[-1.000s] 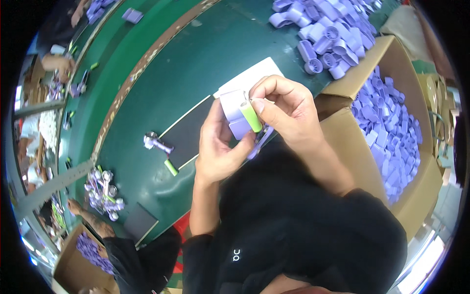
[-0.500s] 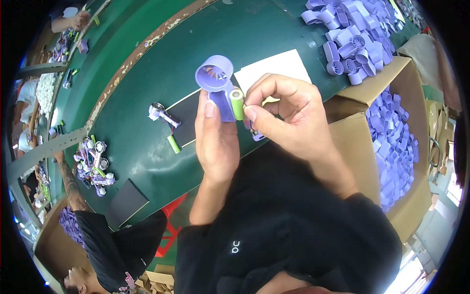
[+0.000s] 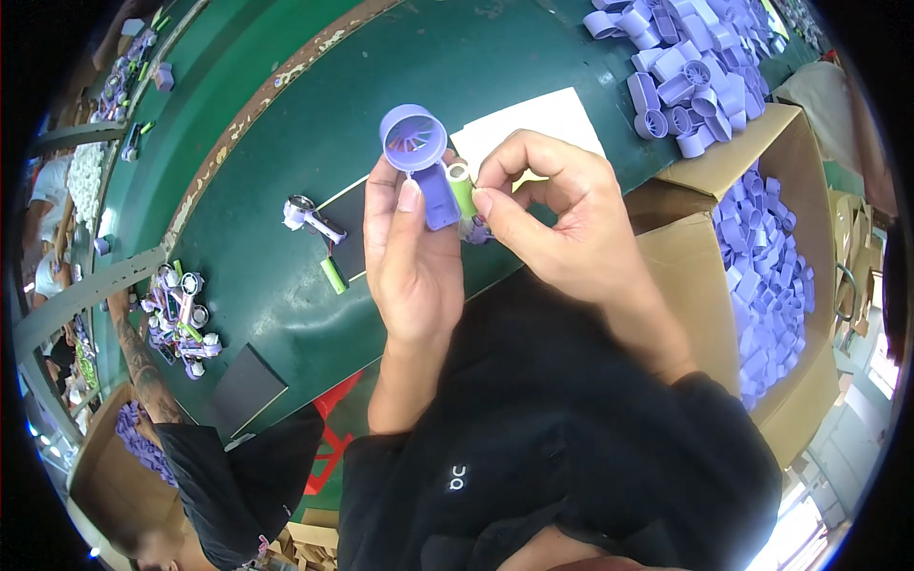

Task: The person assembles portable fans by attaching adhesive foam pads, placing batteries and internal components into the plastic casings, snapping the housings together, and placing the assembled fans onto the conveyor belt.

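While the purple casing [image 3: 436,198] is gripped in the left hand [image 3: 411,271] above the green table [image 3: 314,124], the right hand [image 3: 564,209] curls beside a green cell [image 3: 462,193]; whether it pinches that, I cannot tell; rightward stands a cardboard box [image 3: 678,285].

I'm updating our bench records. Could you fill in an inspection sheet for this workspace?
Surface: green table, with a white sheet and a dark pad on it.
Job's things: purple fan casing, round end away from the person; green battery beside it.
Clutter: heap of purple parts at far right; cluster of mixed parts at left.
Hands: left hand holds the casing; right hand has thumb and forefinger at the battery, exact grip unclear.
Cables: thin wire by a loose battery.
Surroundings: cardboard box holding more purple parts at right; a co-worker's dark sleeve at lower left.
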The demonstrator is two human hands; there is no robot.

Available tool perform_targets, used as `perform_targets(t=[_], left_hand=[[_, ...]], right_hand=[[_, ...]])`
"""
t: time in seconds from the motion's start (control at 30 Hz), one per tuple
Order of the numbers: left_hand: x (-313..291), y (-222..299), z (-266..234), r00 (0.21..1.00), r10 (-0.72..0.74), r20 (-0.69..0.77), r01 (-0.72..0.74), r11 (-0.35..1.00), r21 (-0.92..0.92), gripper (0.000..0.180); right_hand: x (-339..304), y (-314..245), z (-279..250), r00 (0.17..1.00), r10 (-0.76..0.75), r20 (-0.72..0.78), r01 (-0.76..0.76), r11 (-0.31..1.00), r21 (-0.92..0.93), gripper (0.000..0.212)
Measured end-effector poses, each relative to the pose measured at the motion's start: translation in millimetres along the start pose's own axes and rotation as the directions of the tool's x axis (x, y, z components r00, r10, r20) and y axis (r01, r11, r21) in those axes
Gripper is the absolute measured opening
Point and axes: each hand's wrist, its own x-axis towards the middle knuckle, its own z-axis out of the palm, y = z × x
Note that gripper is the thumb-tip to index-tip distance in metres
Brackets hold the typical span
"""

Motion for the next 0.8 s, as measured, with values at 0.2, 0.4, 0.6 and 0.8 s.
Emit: perform_targets(t=[0.2,0.4,0.6,0.8], left_hand=[[-2,-2,0,0.999,-0.045,0.008,0.045,0.999,0.003,0.045],[-1,-9,-1,0.999,-0.001,0.049,-0.003,0.997,0.083,0.046],[-3,-16,0,0.992,0.043,0.117,-0.061,0.985,0.161,0.051],[-4,-23,2,0.991,0.068,0.116,-0.098,0.956,0.278,0.063]], right_hand=[[0,-3,3,0.997,0.079,0.02,-0.08,0.997,0.02,0.007],[1,0,-1,0.991,0.128,-0.044,-0.131,0.99,-0.057,0.01],[4,0,-5,0.977,0.212,-0.028,-0.212,0.977,-0.004,0.011],[2,-3,-3,0.982,0.18,-0.056,-0.185,0.977,-0.101,0.011]])
